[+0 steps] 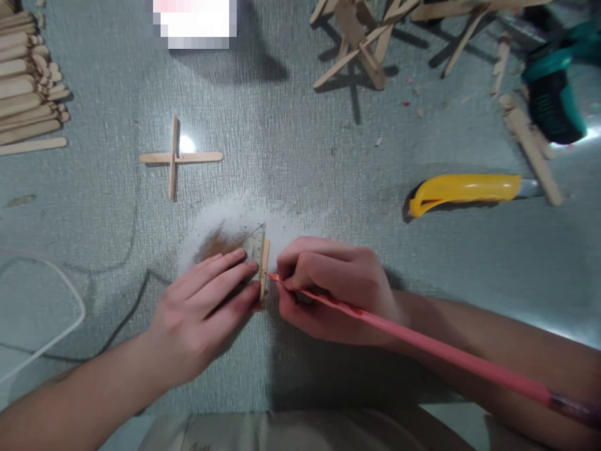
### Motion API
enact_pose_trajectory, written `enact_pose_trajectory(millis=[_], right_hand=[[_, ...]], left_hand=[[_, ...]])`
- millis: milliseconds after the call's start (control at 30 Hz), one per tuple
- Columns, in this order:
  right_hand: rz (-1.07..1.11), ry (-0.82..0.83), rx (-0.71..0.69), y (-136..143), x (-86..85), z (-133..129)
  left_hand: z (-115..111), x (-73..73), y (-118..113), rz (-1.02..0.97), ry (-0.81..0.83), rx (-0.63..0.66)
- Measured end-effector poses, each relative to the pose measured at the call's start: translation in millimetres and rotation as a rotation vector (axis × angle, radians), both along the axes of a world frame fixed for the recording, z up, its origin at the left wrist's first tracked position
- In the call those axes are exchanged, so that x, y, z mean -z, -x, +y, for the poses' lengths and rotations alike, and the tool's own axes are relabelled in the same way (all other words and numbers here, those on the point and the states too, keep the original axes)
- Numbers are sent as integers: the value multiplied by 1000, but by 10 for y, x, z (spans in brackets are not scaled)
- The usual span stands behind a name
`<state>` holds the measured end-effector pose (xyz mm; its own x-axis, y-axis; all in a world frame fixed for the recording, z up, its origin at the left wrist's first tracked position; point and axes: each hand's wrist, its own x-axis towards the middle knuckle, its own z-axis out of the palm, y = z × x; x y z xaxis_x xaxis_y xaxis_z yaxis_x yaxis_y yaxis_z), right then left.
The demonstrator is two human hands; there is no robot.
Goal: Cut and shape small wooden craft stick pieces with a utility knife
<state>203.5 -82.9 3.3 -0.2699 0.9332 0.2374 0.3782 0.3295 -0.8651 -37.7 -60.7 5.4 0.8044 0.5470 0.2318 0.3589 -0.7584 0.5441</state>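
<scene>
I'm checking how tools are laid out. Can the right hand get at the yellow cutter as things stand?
Probably yes: the yellow cutter lies beyond the right hand, its handle uncovered. But that hand holds a red pencil, which it would likely need to put down first.

Pencil (434,344): pink-red. Wooden stick (265,255): pale tan. Knife handle (469,188): yellow. Tabletop (300,150): grey-green, finely streaked. Tool (554,94): teal and black.
</scene>
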Motion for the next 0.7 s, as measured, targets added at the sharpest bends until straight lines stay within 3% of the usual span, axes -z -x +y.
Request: enact_pose_trajectory(millis=[700], right_hand=[[-31,4,-23,-8,-22,-2]], left_hand=[[8,-12,-12,-1,12,8]])
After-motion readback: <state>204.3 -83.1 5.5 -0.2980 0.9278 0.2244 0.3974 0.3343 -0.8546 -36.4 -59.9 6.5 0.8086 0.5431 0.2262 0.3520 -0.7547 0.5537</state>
